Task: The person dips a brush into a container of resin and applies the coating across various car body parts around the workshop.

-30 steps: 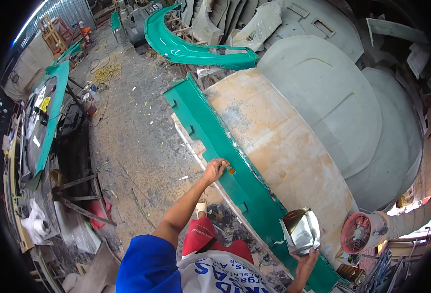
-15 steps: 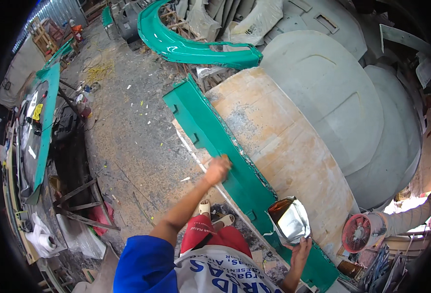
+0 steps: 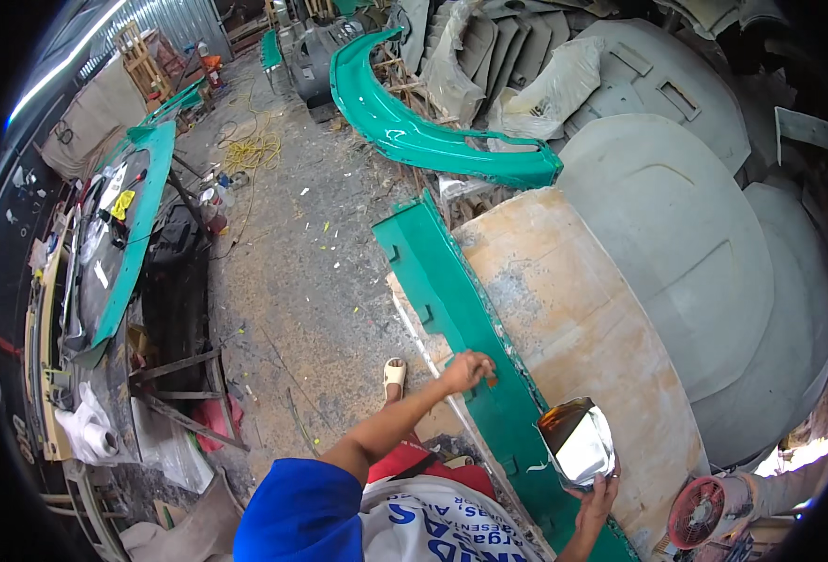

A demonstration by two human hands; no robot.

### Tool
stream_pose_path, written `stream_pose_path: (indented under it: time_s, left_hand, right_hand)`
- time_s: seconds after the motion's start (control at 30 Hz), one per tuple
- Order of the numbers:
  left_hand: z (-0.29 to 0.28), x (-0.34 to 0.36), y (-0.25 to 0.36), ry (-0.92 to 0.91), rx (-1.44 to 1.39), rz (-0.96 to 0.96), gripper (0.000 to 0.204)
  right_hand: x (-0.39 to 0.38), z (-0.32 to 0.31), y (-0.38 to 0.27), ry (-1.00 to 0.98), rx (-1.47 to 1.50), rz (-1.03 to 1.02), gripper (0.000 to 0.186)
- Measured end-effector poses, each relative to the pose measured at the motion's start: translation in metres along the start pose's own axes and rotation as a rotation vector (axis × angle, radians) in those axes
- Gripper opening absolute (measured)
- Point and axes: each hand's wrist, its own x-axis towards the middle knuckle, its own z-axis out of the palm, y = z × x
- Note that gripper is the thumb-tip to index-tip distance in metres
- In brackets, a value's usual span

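Observation:
My left hand [image 3: 465,370] reaches out over a long green moulded panel [image 3: 442,290] and is closed on a small brush-like tool whose orange tip touches the panel's face. My right hand [image 3: 596,496] is low at the bottom edge and holds up a shiny foil-lined container [image 3: 578,440] with dark brown liquid in it. The green panel runs along the edge of a large tan curved shell [image 3: 573,318].
Grey moulded shells [image 3: 686,234] lie to the right. A curved green part [image 3: 414,131] rests beyond the panel. At the left stands a green-edged frame [image 3: 128,225] with clutter, with a stand and rags beside it. A red fan [image 3: 704,510] sits bottom right. Dirt floor [image 3: 301,272] in the middle.
The view has shifted, so the panel and shell sit lower and larger. My left hand stayed on the green panel, moving slightly along it. The container remains raised in my right hand.

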Motion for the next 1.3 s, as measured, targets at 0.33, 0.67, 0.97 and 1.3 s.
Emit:
stream_pose_path:
  time_s: [0.33,0.67,0.97,1.3]
  left_hand:
    - [-0.200,0.095,-0.100,0.053,0.076,-0.113,0.015]
    - [-0.337,0.166,-0.200,0.145,0.102,-0.090,0.023]
    - [-0.346,0.180,-0.148,0.295,0.408,0.023,0.027]
    - [-0.245,0.097,-0.090,0.011,0.306,0.106,0.039]
  right_hand:
    - [0.046,0.133,0.013,0.102,0.116,0.014,0.068]
    - [0.059,0.222,-0.002,0.109,0.122,0.081,0.066]
    - [0.064,0.248,-0.005,0.147,0.123,0.063,0.061]
    - [0.080,0.262,0.002,0.105,0.129,0.083,0.060]
